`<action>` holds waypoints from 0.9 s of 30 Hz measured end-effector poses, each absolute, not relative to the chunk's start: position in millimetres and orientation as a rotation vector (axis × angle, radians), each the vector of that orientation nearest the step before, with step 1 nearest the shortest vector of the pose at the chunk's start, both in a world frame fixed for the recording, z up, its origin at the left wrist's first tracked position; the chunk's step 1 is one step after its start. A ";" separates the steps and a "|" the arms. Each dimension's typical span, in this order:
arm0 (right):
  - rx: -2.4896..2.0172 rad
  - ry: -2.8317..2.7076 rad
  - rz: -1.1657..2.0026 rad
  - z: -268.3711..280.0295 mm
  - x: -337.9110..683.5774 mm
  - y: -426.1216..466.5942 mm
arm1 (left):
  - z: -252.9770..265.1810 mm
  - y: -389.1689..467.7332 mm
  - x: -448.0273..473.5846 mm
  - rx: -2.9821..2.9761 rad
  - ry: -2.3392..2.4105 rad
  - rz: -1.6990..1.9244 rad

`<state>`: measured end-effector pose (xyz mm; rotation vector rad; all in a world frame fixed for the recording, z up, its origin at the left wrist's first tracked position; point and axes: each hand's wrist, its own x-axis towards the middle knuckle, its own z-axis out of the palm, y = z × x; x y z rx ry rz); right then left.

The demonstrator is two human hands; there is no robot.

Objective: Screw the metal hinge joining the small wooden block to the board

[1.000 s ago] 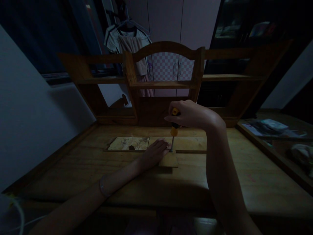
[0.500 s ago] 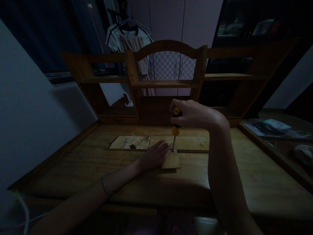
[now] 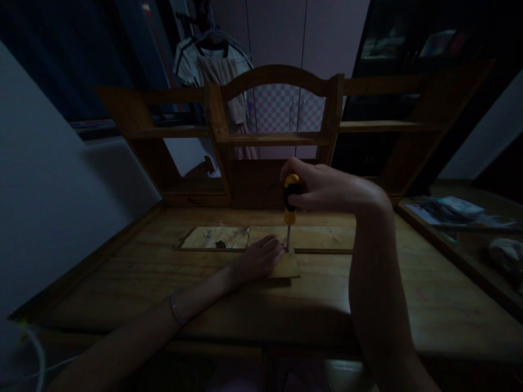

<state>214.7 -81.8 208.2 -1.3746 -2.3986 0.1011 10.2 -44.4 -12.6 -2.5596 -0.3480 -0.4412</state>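
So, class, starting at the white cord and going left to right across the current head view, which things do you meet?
White cord, bracelet, left hand, yellow-and-black screwdriver, pale bundle at the right edge.

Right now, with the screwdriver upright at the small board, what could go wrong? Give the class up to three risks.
1. The screwdriver, gripped in the right hand, might slip and jab the left hand, whose fingertips are right beside its tip.
2. The small board might tip under pressure: its near end seems raised, with a shadow on the table beneath.
3. Dim light could hide a badly seated tip.
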 end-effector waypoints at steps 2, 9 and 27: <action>-1.387 -2.407 0.074 207.7 213.7 -80.4 | -13.1 -44.2 10.2 -2.563 -0.364 -0.436; -1.518 -2.353 -0.067 198.7 210.1 -70.6 | -12.4 -43.7 9.0 -2.593 -0.361 -0.413; -1.334 -2.456 0.044 207.1 212.4 -84.6 | -9.7 -47.6 8.0 -2.514 -0.403 -0.410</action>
